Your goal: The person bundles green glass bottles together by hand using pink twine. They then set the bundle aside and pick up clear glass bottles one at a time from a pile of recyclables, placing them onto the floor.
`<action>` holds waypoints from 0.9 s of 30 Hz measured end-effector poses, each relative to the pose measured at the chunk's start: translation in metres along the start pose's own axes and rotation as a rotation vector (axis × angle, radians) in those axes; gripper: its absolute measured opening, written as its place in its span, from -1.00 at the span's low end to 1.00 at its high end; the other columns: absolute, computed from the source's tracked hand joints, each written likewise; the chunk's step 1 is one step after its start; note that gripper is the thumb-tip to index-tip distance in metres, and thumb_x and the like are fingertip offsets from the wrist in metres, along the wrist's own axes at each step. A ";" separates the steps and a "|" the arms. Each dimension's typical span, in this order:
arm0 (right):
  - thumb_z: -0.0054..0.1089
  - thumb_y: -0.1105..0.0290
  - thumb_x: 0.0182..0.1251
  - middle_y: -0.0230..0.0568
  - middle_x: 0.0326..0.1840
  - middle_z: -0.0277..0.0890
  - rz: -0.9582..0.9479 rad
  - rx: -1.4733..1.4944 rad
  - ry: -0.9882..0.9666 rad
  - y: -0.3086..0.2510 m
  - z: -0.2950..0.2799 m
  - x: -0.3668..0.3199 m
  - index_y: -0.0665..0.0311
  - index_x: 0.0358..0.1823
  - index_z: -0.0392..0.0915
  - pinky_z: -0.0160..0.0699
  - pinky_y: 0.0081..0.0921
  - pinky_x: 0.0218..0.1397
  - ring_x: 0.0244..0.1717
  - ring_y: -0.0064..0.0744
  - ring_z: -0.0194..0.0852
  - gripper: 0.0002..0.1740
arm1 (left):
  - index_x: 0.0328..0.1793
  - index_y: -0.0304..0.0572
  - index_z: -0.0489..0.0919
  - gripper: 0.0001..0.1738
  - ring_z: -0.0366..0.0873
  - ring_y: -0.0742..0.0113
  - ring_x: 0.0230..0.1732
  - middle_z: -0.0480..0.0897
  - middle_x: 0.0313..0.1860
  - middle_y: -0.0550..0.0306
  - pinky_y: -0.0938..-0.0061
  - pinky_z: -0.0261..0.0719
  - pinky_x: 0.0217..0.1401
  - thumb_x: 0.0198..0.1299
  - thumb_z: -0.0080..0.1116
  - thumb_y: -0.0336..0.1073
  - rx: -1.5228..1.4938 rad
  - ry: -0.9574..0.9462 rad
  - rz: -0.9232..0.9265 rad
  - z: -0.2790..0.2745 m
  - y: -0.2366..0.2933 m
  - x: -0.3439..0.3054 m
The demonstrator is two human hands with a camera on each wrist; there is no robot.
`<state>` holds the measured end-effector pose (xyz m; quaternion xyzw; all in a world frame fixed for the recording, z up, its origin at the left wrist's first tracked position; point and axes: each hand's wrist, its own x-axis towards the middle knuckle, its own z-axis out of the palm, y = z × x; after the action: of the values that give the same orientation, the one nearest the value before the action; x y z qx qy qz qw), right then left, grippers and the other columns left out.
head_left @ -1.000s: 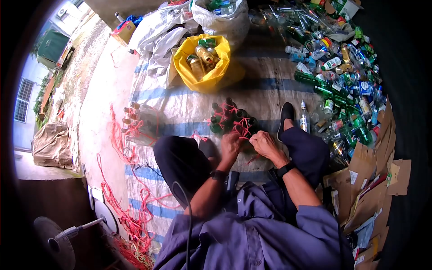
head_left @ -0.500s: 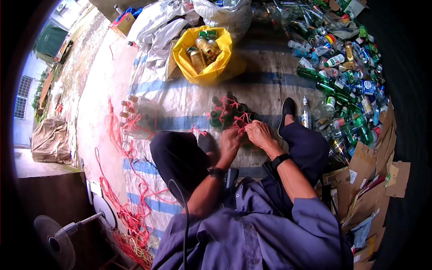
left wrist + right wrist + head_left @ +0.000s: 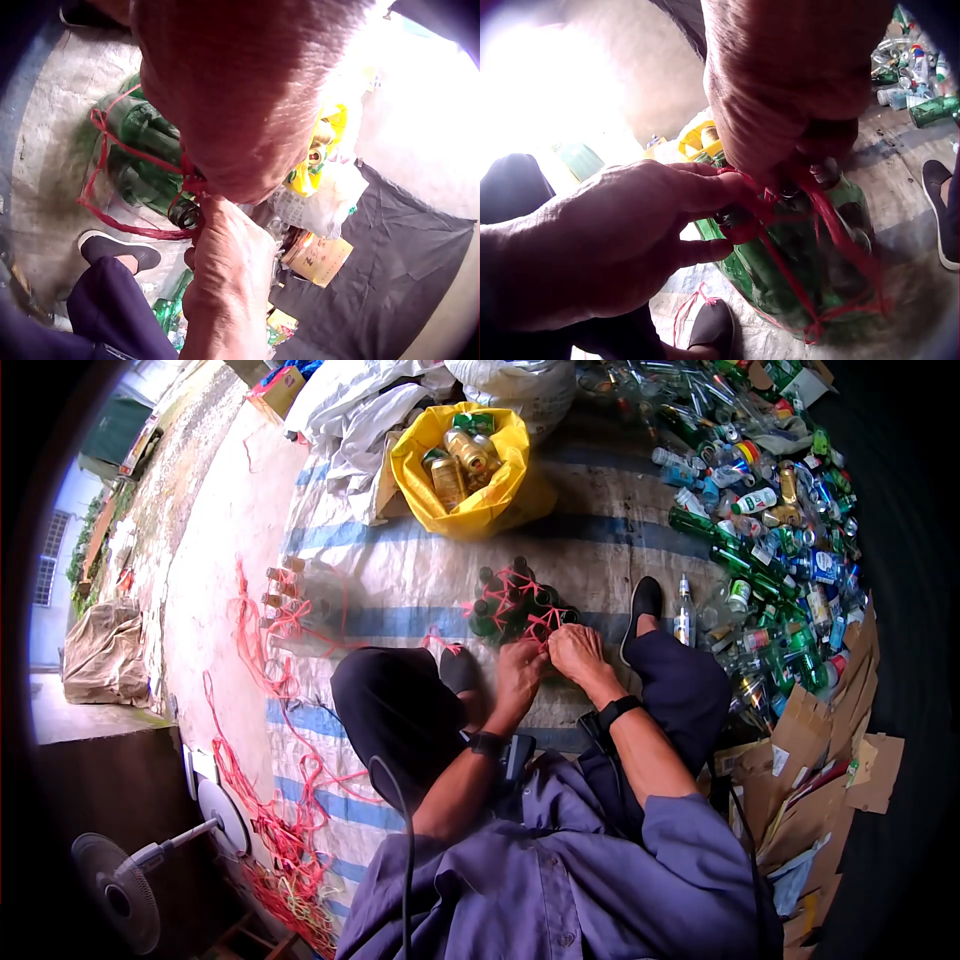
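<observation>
We're on the bundle of green bottles (image 3: 515, 603), standing necks up on the striped tarp (image 3: 610, 565) between the person's shoes and laced with red string (image 3: 541, 623). The left hand (image 3: 520, 668) pinches that string at a bottle neck, thumb against forefinger. The right hand (image 3: 577, 652) presses in just beside it, fingers curled down on the same string over the necks, and the two hands touch. Beyond the bundle, a yellow bag (image 3: 470, 520) holds cans. To the left lies a tied set of clear bottles (image 3: 300, 600). To the right we've got a heap of bottles and cans (image 3: 780, 500) and flattened cardboard (image 3: 810, 760).
</observation>
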<state>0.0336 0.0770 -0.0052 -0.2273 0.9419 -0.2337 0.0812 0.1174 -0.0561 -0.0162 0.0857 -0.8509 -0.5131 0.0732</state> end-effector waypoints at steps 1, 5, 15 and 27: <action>0.10 0.33 0.20 0.14 -0.43 0.61 0.026 -0.004 0.018 -0.001 0.001 0.000 0.37 -0.53 0.63 0.60 0.04 -0.25 -0.37 0.22 0.62 -0.72 | -0.15 -0.26 0.70 -0.75 0.50 0.04 0.03 0.69 -0.12 -0.02 0.25 0.46 0.12 0.15 0.24 -0.25 -0.002 0.001 -0.003 0.000 0.001 0.000; 0.11 0.30 0.20 0.13 -0.44 0.61 0.129 0.022 0.033 -0.002 0.007 0.001 0.33 -0.55 0.63 0.61 0.05 -0.26 -0.35 0.23 0.62 -0.72 | -0.14 -0.26 0.68 -0.76 0.49 -0.01 0.00 0.66 -0.12 -0.02 0.21 0.47 0.09 0.14 0.22 -0.28 0.022 0.051 0.042 0.000 0.005 0.000; 0.16 0.37 0.11 0.16 -0.48 0.59 0.231 0.115 0.114 -0.006 0.010 0.007 0.34 -0.56 0.65 0.62 0.06 -0.23 -0.36 0.23 0.63 -0.79 | -0.27 -0.30 0.64 -0.80 0.47 -0.04 0.00 0.64 -0.15 -0.01 0.16 0.43 0.11 0.05 0.23 -0.30 0.084 0.145 0.060 0.008 0.006 -0.001; 0.20 0.32 0.11 0.17 -0.36 0.65 0.378 0.011 0.047 -0.017 0.000 0.009 0.29 -0.44 0.70 0.62 0.07 -0.15 -0.26 0.24 0.66 -0.81 | -0.27 -0.33 0.69 -0.77 0.52 -0.04 0.03 0.70 -0.11 -0.03 0.19 0.44 0.19 0.06 0.23 -0.29 0.045 0.140 -0.037 0.007 0.003 0.001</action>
<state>0.0325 0.0598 0.0028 -0.0404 0.9681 -0.2248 0.1030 0.1144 -0.0492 -0.0166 0.1386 -0.8533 -0.4878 0.1212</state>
